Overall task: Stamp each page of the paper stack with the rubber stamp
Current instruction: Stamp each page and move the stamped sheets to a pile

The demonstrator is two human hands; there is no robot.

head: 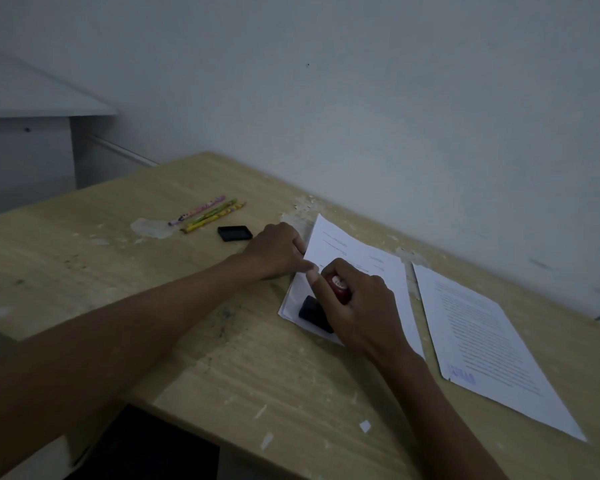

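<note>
My right hand [357, 303] grips the rubber stamp [326, 299] by its red handle, its dark base down on the near left corner of the paper stack [368, 258]. I judge this the pressing step; next comes a straight lift, then moving the page aside. The stamp's handle tilts toward me, and its base runs long along the stack's near edge. Beyond, my left hand [274, 251] pinches the stack's left edge.

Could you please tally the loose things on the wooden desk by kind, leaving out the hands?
Patterned pencils, pink, green and yellow: 3
White paper lots, stack and stamped sheet: 2
Red-handled rubber stamp: 1
Black rectangular lid: 1
Total: 7
</note>
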